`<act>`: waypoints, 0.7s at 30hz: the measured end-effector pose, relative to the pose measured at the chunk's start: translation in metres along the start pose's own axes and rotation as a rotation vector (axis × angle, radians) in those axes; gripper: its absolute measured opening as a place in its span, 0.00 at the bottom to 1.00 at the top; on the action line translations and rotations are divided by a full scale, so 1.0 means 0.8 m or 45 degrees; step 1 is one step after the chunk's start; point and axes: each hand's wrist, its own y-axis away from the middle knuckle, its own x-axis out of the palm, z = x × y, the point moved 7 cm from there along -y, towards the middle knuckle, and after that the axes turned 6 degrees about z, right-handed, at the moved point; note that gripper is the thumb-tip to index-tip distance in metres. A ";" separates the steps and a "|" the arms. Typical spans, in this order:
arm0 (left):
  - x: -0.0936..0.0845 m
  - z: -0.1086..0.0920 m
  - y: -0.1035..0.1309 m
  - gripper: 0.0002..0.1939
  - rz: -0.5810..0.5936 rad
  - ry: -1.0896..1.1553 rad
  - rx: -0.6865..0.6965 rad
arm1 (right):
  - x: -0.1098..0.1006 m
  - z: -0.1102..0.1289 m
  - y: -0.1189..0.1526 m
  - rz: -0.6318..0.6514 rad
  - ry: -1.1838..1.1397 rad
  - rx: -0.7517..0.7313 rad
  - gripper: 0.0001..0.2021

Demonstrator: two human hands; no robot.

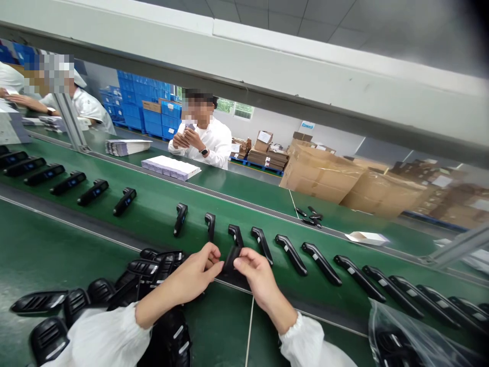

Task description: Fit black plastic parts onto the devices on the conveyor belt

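My right hand (256,274) pinches a small black plastic piece (230,259) between thumb and fingers, just above the near edge of the belt. Close on its left side is my left hand (199,270), fingers curled and thumb tip near the piece; whatever lies between those fingers is too small to make out. Beyond my hands, a row of black handheld devices with bent heads (291,254) lies spaced along the green belt (153,216). Beneath my left forearm, a heap of black slotted plastic parts (101,290), some with white labels, rests on the bench.
A clear plastic bag (424,331) with black items lies at the lower right. Across the belt are white boxes (170,167), an open white carton (367,238) and several small black parts (311,218). Co-workers (214,137) sit beyond. A pale beam (244,61) spans overhead.
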 end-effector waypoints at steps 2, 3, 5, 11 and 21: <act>-0.007 -0.009 0.008 0.12 0.050 -0.596 0.053 | -0.034 -0.009 -0.008 -0.105 0.160 0.022 0.15; -0.006 -0.008 0.012 0.15 0.126 -0.839 0.045 | -0.048 -0.012 -0.010 -0.137 0.305 0.022 0.14; -0.003 -0.001 0.019 0.19 0.271 -1.152 -0.020 | -0.068 -0.018 -0.013 -0.157 0.645 0.013 0.13; 0.002 0.003 0.013 0.12 0.242 -1.232 0.024 | -0.072 -0.038 -0.012 -0.221 1.387 0.047 0.25; -0.025 0.001 -0.010 0.20 -0.045 0.355 -0.047 | -0.086 -0.019 -0.023 -0.367 1.463 0.015 0.22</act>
